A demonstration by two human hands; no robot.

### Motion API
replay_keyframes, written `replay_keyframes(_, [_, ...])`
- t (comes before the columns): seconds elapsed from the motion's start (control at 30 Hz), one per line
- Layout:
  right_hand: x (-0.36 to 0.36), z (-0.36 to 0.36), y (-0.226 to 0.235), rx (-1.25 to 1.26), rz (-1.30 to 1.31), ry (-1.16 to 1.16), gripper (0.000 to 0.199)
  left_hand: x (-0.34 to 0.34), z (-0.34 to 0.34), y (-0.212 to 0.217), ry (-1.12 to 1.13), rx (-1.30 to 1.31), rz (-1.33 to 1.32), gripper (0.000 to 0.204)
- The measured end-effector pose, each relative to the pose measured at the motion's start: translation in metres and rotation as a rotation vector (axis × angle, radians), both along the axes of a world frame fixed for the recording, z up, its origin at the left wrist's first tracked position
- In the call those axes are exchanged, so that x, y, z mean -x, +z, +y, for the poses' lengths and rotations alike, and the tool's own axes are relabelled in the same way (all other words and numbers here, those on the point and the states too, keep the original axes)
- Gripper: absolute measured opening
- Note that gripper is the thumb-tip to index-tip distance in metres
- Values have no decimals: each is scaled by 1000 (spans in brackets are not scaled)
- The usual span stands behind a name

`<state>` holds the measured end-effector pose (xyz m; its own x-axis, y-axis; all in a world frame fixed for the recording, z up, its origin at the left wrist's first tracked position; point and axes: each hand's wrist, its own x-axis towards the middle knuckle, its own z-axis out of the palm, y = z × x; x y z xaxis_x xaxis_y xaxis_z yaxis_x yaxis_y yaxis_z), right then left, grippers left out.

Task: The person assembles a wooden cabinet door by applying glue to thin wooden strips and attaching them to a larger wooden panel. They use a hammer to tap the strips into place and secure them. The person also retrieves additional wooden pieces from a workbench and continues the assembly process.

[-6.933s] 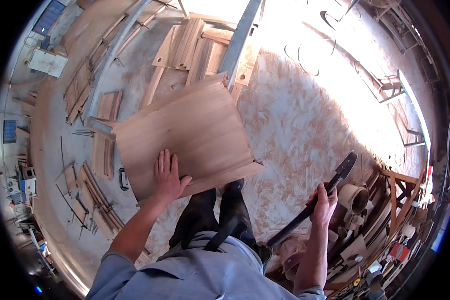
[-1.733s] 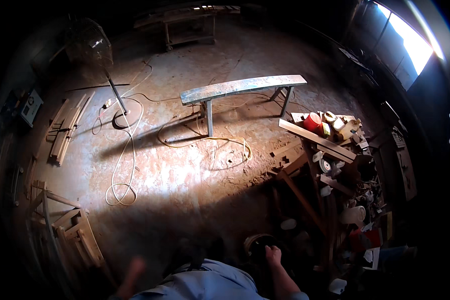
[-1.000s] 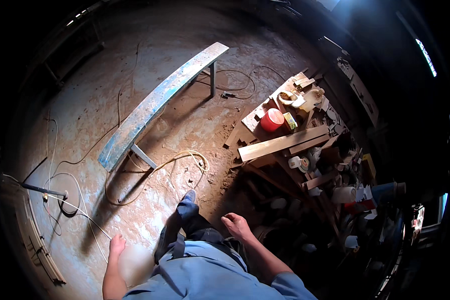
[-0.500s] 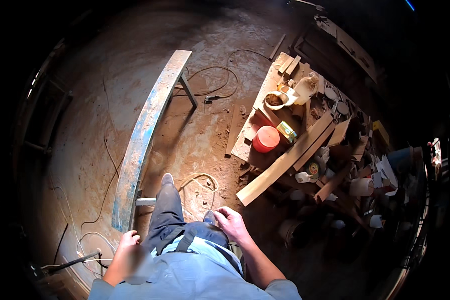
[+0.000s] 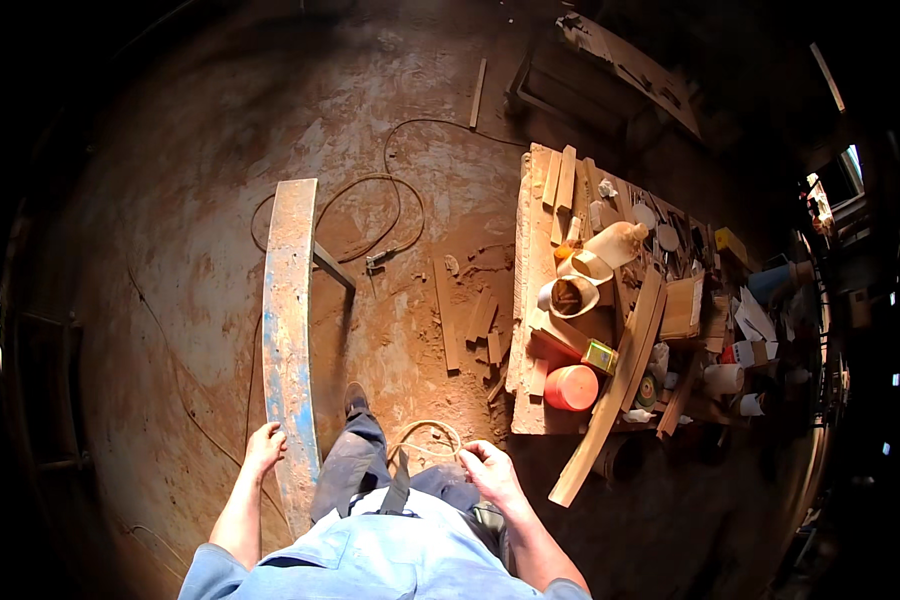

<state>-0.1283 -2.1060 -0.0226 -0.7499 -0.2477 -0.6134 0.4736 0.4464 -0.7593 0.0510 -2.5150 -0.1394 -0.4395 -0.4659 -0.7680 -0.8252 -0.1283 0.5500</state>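
Beside the left edge of a long, narrow wooden bench (image 5: 292,270) with worn blue paint is my left hand (image 5: 264,447). Its fingers are curled closed, and their inner side is hidden. My right hand (image 5: 492,472) hangs in front of my right hip, thumb and fingertips drawn together. Whether anything small sits between them cannot be seen. Past its fingertips a yellowish hose (image 5: 432,427) lies looped on the floor. To the right, a long curved plank (image 5: 610,405) juts off a cluttered worktable (image 5: 522,365), apart from my right hand.
The worktable carries a red tub (image 5: 572,388), a small yellow-green box (image 5: 600,356), white plastic containers (image 5: 568,296) and wood offcuts (image 5: 566,180). Wood strips (image 5: 444,315) and a hose with a metal end fitting (image 5: 378,261) lie on the dusty floor. Another table (image 5: 635,70) stands farther back.
My view has turned and moved forward along the bench. My left hand has come from the bench's near end to beside its edge. Both hands remain curled.
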Motion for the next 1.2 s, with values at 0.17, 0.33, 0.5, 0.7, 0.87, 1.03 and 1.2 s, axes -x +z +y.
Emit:
replay_keyframes(0.17, [59,-87,43,-79,245,91,26,84,-96,47,-20,67,185,48])
replay_keyframes(0.33, [110,-136,59,-197,289,150,34,50,-148,-20,30,30,-24,46])
replay_keyframes(0.5, [159,-173,57,-241,174,178,35,-24,-167,-96,66,-239,-263,46])
replay_keyframes(0.7, [258,-216,23,-191,237,252,32,15,-208,-147,-332,-49,-470,42])
replay_keyframes(0.87, [383,-247,-12,-136,204,329,37,142,-234,-156,-436,81,-392,40])
replay_keyframes(1.03, [518,-256,2,-129,206,266,36,382,-225,-19,-178,-30,-231,42])
replay_keyframes(1.2, [630,-239,22,-193,290,65,32,595,-247,18,-32,32,101,42])
